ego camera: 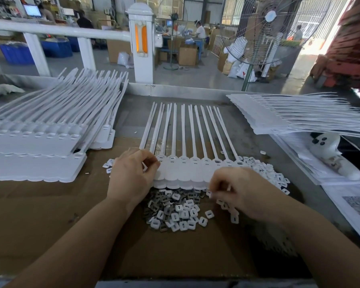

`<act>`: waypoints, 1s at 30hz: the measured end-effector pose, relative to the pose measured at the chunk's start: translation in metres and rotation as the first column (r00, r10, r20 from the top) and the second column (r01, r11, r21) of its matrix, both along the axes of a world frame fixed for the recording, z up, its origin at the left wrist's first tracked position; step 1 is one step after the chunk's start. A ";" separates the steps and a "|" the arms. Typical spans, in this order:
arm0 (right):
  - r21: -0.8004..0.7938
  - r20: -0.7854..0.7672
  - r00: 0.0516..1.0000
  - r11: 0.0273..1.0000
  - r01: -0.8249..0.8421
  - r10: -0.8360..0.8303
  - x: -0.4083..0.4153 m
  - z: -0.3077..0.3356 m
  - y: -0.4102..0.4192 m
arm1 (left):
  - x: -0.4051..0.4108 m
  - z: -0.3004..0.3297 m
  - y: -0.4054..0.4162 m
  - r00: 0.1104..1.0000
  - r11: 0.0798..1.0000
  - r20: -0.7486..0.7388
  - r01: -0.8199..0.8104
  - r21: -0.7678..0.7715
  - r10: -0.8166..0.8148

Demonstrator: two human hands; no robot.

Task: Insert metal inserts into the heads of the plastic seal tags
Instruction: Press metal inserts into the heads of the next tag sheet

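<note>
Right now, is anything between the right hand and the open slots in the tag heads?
Nothing visible does. The right hand sits at the near edge of the strip of white plastic seal tags, and the slotted heads just beyond its fingers lie uncovered.

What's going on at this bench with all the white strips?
A person is fitting small pieces into a row of seal tags lying on cardboard. The left hand pinches the head at the row's left end. The right hand picks from the loose pile of inserts in front. More tags are stacked at left and right.
</note>
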State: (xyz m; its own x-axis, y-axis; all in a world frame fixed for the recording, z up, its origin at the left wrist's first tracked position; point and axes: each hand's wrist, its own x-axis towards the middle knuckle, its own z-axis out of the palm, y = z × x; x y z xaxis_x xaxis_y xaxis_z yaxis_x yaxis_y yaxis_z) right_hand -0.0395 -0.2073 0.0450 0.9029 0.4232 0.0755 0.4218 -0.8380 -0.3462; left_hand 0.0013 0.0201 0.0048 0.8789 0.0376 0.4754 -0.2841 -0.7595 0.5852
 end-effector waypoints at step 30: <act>-0.030 0.340 0.906 0.960 0.278 -0.251 0.054 -0.018 -0.009 | 0.012 -0.012 0.004 0.987 0.993 -0.102 -0.118 0.027 0.120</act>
State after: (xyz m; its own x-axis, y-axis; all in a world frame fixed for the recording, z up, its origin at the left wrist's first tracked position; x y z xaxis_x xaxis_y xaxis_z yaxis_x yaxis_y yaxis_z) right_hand 0.0144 -0.2161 0.0266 0.9115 0.1888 0.3654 0.2600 -0.9528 -0.1564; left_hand 0.0134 0.0243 -0.0070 0.9132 0.1362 0.3842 -0.1297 -0.7964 0.5906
